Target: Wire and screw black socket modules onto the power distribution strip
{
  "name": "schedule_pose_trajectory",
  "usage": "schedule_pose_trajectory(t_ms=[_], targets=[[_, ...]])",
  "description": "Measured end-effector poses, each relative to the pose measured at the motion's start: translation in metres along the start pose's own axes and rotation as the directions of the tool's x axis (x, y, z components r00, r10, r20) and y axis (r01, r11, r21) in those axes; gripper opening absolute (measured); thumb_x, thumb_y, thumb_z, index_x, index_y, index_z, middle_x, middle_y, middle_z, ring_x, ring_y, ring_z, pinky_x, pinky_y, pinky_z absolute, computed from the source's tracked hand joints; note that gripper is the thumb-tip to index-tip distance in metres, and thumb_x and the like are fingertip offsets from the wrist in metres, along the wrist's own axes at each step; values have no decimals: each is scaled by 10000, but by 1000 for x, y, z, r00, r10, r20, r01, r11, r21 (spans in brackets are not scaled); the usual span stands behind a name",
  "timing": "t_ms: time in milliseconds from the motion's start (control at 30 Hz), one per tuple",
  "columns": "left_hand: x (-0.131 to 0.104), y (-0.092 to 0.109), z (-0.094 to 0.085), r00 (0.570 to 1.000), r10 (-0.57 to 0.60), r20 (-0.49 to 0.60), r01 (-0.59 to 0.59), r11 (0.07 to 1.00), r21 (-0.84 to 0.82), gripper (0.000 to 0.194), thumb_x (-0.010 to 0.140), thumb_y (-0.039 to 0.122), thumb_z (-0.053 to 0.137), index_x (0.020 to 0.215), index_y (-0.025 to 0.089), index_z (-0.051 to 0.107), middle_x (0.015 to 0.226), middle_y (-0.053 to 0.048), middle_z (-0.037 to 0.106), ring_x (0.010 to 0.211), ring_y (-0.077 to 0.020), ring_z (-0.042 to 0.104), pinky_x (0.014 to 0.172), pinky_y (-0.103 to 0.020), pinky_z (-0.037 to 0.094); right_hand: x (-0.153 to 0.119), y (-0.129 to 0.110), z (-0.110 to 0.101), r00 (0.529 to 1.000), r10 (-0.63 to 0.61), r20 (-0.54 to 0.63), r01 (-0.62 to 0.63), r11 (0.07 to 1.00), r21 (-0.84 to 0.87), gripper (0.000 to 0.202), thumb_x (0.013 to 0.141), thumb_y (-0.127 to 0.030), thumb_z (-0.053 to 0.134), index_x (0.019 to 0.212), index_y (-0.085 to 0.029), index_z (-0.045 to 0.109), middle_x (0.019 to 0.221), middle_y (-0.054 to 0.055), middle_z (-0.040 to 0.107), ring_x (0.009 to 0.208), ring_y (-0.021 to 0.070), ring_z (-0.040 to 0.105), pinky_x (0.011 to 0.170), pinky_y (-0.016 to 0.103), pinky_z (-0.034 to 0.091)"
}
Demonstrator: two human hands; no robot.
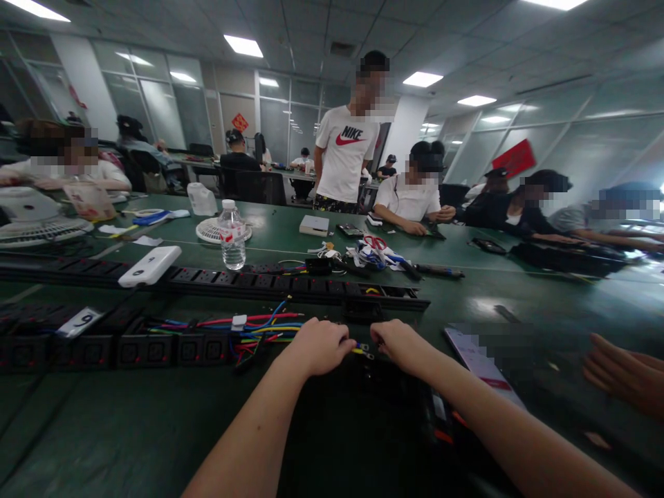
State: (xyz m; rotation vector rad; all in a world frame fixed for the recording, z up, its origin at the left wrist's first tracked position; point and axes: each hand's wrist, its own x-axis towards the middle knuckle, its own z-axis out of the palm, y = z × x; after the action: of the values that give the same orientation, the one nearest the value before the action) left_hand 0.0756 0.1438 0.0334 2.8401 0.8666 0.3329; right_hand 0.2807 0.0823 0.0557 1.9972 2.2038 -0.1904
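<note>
My left hand (321, 346) is closed around wires with blue and yellow ends. Their metal lug terminals (366, 351) stick out past my fingertips toward the right. Just beside them, my right hand (397, 344) has its fingers curled in a pinch; whatever is between them is hidden. Red, blue, yellow and green wires (274, 325) run from the open end of a black power strip (150, 351) to my left hand. A white tag marked 9 (79, 322) lies on that strip. Below my hands a dark part is too dim to make out.
A second long power strip (290, 285) lies behind, carrying a white box (150, 266). Beyond it stand a water bottle (232, 238) and a pile of cables with red scissors (374, 242). A phone (482, 366) and another person's hand (625, 377) are at right. Several people work around.
</note>
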Motion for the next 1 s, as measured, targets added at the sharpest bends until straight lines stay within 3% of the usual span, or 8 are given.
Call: schedule_pose_trajectory(t_ms=[167, 300, 367, 433, 500, 667, 833, 1000], targets=[[1, 0, 0, 1000, -6, 7, 6, 1000, -18, 368, 958, 469, 389, 917, 219, 656, 940, -57, 730, 913, -269, 677, 777, -390, 488, 3, 1, -3, 999, 27, 40, -27, 1000, -14, 122, 909, -215, 660, 971, -117, 623, 936, 33, 609, 885, 165, 598, 843, 356, 521], [-1, -1, -2, 1000, -11, 3, 12, 999, -46, 354, 960, 460, 390, 927, 223, 651, 961, -56, 728, 928, -256, 674, 796, -377, 485, -15, -6, -7, 995, 71, -64, -70, 997, 24, 150, 976, -225, 546, 1064, -121, 611, 1013, 60, 610, 968, 189, 587, 916, 404, 483], [-1, -1, -2, 1000, -22, -8, 21, 998, -57, 356, 961, 465, 387, 924, 220, 643, 953, -57, 727, 932, -255, 673, 808, -377, 480, -32, -14, -4, 988, 78, -136, -69, 995, 72, 311, 1000, -347, 504, 1222, -134, 551, 1175, 93, 575, 1104, 215, 538, 1004, 428, 424], [-1, -1, -2, 999, -30, -11, 30, 998, -64, 367, 965, 469, 371, 926, 217, 635, 937, -61, 726, 929, -257, 673, 816, -383, 476, -50, -24, 3, 987, 67, -147, -50, 992, 119, 665, 864, -572, 640, 1340, -137, 478, 1298, 123, 518, 1190, 264, 484, 1048, 445, 392], [0, 0, -2, 999, -37, -2, 37, 997, -71, 375, 971, 466, 351, 931, 215, 626, 930, -64, 725, 926, -261, 674, 822, -390, 471, -61, -32, 13, 990, 31, -139, -9, 988, 153, 814, 724, -583, 764, 1357, -160, 474, 1311, 111, 521, 1186, 284, 491, 1036, 436, 410], [0, 1, -7, 998, -58, -2, 58, 994, -92, 417, 999, 442, 254, 933, 202, 588, 941, -77, 714, 917, -271, 670, 803, -394, 463, -66, -35, 20, 972, 62, -227, -13, 977, 211, 523, 788, -259, 701, 1273, -176, 522, 1232, 80, 574, 1110, 243, 546, 995, 403, 428], [-2, -1, -12, 994, -100, 33, 104, 984, -148, 436, 994, 501, 239, 976, 223, 575, 945, -70, 708, 880, -259, 665, 758, -358, 462, -74, -18, 6, 923, 186, -337, -91, 956, 280, 485, 801, -288, 678, 1243, -209, 494, 1191, 48, 577, 1083, 227, 544, 956, 403, 431], [-2, -3, -13, 993, -100, 65, 111, 977, -183, 412, 974, 521, 309, 988, 221, 591, 957, -76, 704, 881, -264, 661, 726, -342, 462, -79, -12, 3, 915, 197, -352, -76, 941, 329, 479, 783, -328, 686, 1212, -247, 490, 1134, 9, 595, 1025, 209, 567, 900, 385, 454]])
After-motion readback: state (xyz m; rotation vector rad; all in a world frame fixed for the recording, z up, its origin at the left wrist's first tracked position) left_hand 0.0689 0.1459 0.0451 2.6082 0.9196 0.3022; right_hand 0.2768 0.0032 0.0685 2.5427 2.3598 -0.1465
